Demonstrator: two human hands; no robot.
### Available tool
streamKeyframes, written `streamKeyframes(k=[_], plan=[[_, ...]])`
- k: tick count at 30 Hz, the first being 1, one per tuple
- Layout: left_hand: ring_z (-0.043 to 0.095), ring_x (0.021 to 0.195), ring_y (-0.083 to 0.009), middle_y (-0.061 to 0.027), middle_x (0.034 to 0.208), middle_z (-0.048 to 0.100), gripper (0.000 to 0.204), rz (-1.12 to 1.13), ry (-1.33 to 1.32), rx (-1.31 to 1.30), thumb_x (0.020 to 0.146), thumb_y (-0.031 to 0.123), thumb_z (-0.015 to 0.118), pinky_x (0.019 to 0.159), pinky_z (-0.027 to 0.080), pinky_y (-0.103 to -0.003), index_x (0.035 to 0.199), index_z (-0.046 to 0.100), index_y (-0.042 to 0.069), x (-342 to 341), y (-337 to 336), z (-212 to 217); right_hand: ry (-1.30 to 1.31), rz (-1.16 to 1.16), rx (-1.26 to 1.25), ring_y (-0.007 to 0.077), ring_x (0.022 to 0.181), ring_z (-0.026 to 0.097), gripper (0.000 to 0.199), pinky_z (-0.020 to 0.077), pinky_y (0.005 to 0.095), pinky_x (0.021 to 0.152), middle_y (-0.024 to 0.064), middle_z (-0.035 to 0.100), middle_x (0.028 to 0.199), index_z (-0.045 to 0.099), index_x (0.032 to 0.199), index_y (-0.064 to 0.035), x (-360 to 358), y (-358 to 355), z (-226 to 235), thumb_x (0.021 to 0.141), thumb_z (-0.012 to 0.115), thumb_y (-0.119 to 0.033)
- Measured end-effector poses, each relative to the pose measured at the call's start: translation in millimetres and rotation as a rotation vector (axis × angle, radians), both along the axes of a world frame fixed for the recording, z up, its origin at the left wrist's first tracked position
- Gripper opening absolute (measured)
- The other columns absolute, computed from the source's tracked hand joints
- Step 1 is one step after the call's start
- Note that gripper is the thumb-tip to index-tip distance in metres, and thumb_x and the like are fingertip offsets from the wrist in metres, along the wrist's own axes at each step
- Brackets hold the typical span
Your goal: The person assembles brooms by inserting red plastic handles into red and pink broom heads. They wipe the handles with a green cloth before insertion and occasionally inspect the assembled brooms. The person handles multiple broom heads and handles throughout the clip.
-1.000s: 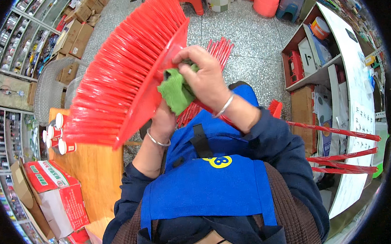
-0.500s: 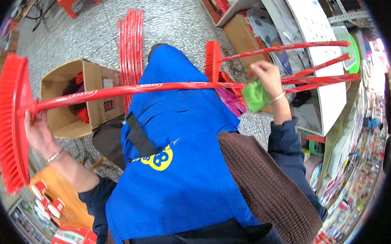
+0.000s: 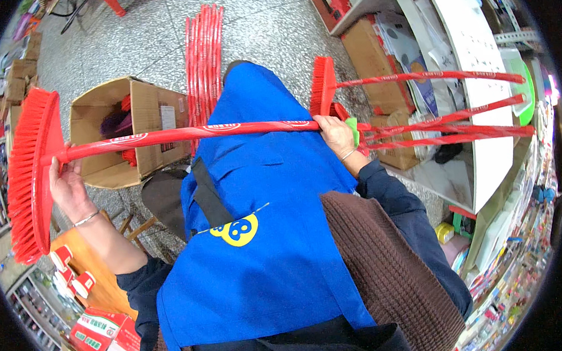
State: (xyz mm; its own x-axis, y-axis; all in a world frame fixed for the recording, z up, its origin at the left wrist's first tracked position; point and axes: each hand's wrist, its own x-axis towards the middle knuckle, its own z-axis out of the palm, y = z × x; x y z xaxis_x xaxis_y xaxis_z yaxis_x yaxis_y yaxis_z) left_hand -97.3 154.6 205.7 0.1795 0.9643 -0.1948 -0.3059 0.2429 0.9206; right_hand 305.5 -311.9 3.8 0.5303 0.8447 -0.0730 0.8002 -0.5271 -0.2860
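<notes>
I hold a red broom level across my blue apron. My left hand [image 3: 70, 186] grips the broom head's [image 3: 30, 173] back where the handle joins, bristles facing left. My right hand [image 3: 336, 134] is closed around the red handle [image 3: 228, 130] about halfway along, with a green cloth [image 3: 353, 128] pressed between palm and handle. The handle's far end runs right among other finished brooms [image 3: 428, 77] leaning by the white shelf unit.
An open cardboard box [image 3: 123, 130] with red and purple parts stands on the floor ahead. A bundle of red sticks [image 3: 204, 59] lies beyond it. A wooden table [image 3: 87, 294] with small red-white packs and a red carton sits at lower left. Shelves [image 3: 480, 101] crowd the right.
A second ago the broom head was up in front of me being wiped with the green cloth. The broom now lies level, and my right hand has slid along the handle.
</notes>
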Motion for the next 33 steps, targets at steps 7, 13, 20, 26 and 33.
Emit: streamKeyframes(k=[7,13,20,26,33], plan=[[0.053,0.116,-0.038,-0.0278,0.119,0.056,0.036,-0.025,-0.118,0.005,0.095,0.018,0.048,0.103,0.04,-0.053,0.119,0.049,-0.008,19,-22,24,-0.07,-0.041,0.045,0.0285,0.086,0.06,0.019,0.0508,0.0402,0.071,0.0072,0.062,0.087,0.061,0.09,-0.0134,21,-1,43,0.073,0.066,-0.018],[0.062,0.098,-0.0362,-0.0235,0.102,0.065,0.026,0.018,-0.011,0.058,0.094,0.023,0.05,0.093,0.046,-0.053,0.102,0.058,0.0,45,-23,46,0.521,0.272,-0.048,0.0263,0.081,0.068,0.033,0.0528,0.0351,0.075,0.0148,0.069,0.088,0.068,0.102,-0.0089,26,37,165,0.069,0.073,-0.01],[0.067,0.087,-0.0334,-0.0224,0.096,0.066,0.034,-0.062,0.014,0.101,0.097,0.026,0.041,0.078,0.056,-0.046,0.104,0.056,-0.004,74,-45,64,1.197,0.193,0.394,0.01,0.073,0.059,0.024,0.0505,0.0251,0.067,0.0041,0.065,0.083,0.065,0.107,-0.0003,-12,161,234,0.09,0.058,-0.015],[0.067,0.079,-0.0323,-0.0202,0.089,0.067,0.031,0.05,0.071,0.152,0.097,0.025,0.041,0.072,0.057,-0.046,0.103,0.058,-0.001,76,-70,68,-0.061,0.621,0.316,0.0252,0.068,0.061,0.061,0.0497,0.038,0.062,0.0098,0.06,0.078,0.052,0.121,-0.0027,-136,200,188,0.072,0.072,-0.034],[0.067,0.079,-0.0277,-0.0168,0.088,0.066,0.024,0.15,0.109,0.192,0.095,0.019,0.046,0.068,0.057,-0.041,0.1,0.057,-0.001,93,-104,45,-0.188,0.534,0.5,0.0229,0.062,0.06,0.057,0.049,0.0348,0.056,0.0071,0.058,0.073,0.051,0.121,-0.0041,-147,214,167,0.074,0.071,-0.029]])
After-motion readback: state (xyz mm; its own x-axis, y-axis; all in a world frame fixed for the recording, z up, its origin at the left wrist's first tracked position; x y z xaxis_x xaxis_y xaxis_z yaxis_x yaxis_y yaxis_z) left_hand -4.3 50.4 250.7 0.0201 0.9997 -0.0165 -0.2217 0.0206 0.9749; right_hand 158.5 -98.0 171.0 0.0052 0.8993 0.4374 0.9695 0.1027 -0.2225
